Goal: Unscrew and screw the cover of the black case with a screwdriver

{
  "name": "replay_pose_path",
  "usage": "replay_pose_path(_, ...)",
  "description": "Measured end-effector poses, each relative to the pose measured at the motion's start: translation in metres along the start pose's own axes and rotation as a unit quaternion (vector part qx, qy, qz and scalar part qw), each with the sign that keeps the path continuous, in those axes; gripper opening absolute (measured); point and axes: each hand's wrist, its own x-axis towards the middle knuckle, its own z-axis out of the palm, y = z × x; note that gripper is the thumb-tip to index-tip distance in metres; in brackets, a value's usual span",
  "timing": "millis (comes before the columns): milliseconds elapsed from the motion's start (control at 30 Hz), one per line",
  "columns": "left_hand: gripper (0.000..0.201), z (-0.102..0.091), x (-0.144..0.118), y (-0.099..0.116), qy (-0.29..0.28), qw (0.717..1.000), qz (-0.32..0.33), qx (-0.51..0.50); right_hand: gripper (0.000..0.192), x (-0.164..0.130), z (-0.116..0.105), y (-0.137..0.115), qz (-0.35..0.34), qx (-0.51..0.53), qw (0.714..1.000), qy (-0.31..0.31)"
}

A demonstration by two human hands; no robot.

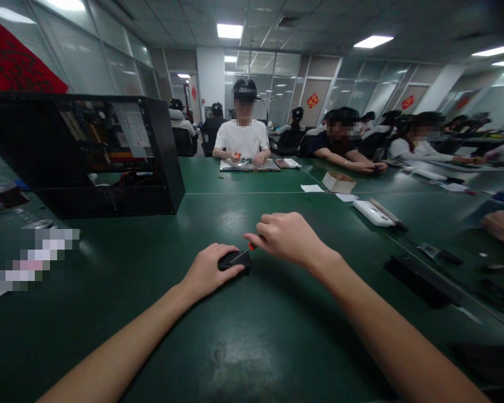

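In the middle of the green table, my left hand (210, 267) is closed around a small black box-shaped device (242, 263), thumb on the near side and fingers over the far side. My right hand (292, 238) grips a screwdriver (252, 245); a bit of its red handle shows below the fingers. The thin metal shaft slants down to the left, with its tip at the top of the black device. Whether the tip sits in a screw is too small to tell.
An open black computer case (159, 162) stands at the left, near a bottle (2, 193). A co-worker in a white shirt (243, 137) sits opposite. To the right lie a small cardboard box (339, 182), a white power strip (373, 214) and a flat black part (420, 280).
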Motion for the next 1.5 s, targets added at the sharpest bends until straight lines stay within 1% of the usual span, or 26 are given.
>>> replay_pose_path(100,0.032,-0.001,0.001,0.000,-0.008,1.000,-0.003,0.002,0.053,-0.036,0.044,0.025,0.001,0.038,0.995,0.092)
replay_pose_path(167,0.033,-0.002,0.002,0.000,-0.010,1.000,-0.006,0.007,0.054,-0.054,0.063,0.041,0.018,0.059,0.988,0.142)
replay_pose_path(233,0.034,-0.002,0.003,-0.001,-0.010,1.000,-0.010,0.015,0.053,-0.062,0.070,0.051,0.035,0.061,0.984,0.161)
replay_pose_path(333,0.035,-0.002,0.004,-0.002,-0.011,1.000,-0.011,0.022,0.052,-0.062,0.066,0.058,0.045,0.055,0.984,0.164)
replay_pose_path(467,0.035,-0.001,0.005,-0.005,-0.010,1.000,-0.002,0.025,0.051,-0.059,0.058,0.058,0.039,0.055,0.989,0.135)
replay_pose_path(567,0.035,-0.001,0.006,-0.006,-0.007,1.000,0.003,0.022,0.052,-0.061,0.057,0.059,0.055,0.071,0.990,0.110)
replay_pose_path(733,0.033,-0.001,0.007,-0.005,-0.008,1.000,0.005,0.014,0.052,-0.062,0.058,0.060,0.063,0.085,0.989,0.101)
replay_pose_path(833,0.033,-0.001,0.009,-0.004,-0.012,1.000,0.005,0.008,0.054,-0.060,0.064,0.054,0.062,0.104,0.989,0.085)
replay_pose_path(900,0.033,-0.001,0.009,-0.005,-0.016,1.000,0.009,0.002,0.055,-0.058,0.073,0.048,0.060,0.144,0.986,0.065)
replay_pose_path(1033,0.033,-0.002,0.008,-0.006,-0.025,0.999,0.018,-0.013,0.058,-0.055,0.091,0.039,0.075,0.244,0.967,0.013)
replay_pose_path(1100,0.033,-0.002,0.007,-0.005,-0.021,0.999,0.018,-0.026,0.058,-0.055,0.096,0.036,0.086,0.286,0.954,-0.007)
replay_pose_path(1167,0.033,-0.003,0.005,-0.003,-0.011,0.999,0.012,-0.041,0.054,-0.054,0.096,0.034,0.081,0.316,0.945,-0.029)
replay_pose_path(1267,0.033,-0.003,0.004,0.001,0.000,0.998,-0.002,-0.062,0.046,-0.053,0.094,0.030,0.047,0.342,0.936,-0.071)
replay_pose_path(1333,0.033,-0.004,0.004,0.002,0.004,0.997,-0.012,-0.072,0.043,-0.054,0.092,0.027,0.029,0.351,0.932,-0.088)
replay_pose_path(1433,0.033,-0.006,0.003,0.001,0.001,0.996,-0.022,-0.082,0.038,-0.055,0.089,0.025,0.023,0.349,0.933,-0.083)
replay_pose_path(1500,0.033,-0.007,0.003,0.000,-0.005,0.996,-0.024,-0.084,0.033,-0.056,0.085,0.025,0.028,0.327,0.942,-0.066)
